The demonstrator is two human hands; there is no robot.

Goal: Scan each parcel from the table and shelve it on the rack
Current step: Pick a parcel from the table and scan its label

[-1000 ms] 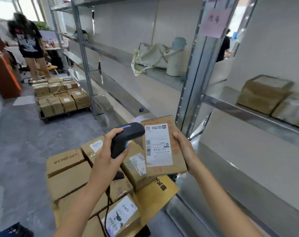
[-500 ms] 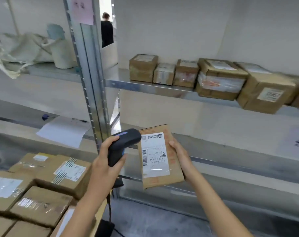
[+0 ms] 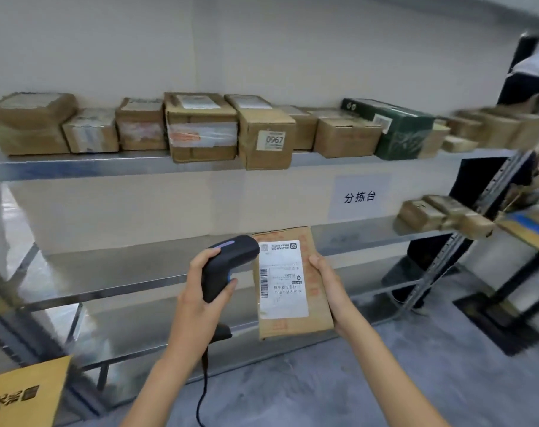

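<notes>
My right hand (image 3: 329, 288) grips the right edge of a flat brown parcel (image 3: 319, 309) with a white shipping label, held upright in front of the metal rack (image 3: 108, 167). My left hand (image 3: 200, 300) grips a black corded barcode scanner (image 3: 228, 266), whose head sits at the parcel's top left corner, beside the label. The rack's upper shelf carries a row of several cardboard parcels (image 3: 200, 127) and a dark green box (image 3: 397, 131). The middle shelf (image 3: 108, 269) behind the scanner is bare metal here.
A white paper sign (image 3: 360, 197) with black characters hangs on the wall under the upper shelf. More small parcels (image 3: 437, 214) lie at the right end of the middle shelf. A person (image 3: 527, 72) stands far right. A yellow-brown carton corner (image 3: 21, 396) shows bottom left.
My view has swung right along the rack, away from the stacked parcels on the table. Both hands keep the same hold on scanner and parcel, now in front of the fuller shelf section.
</notes>
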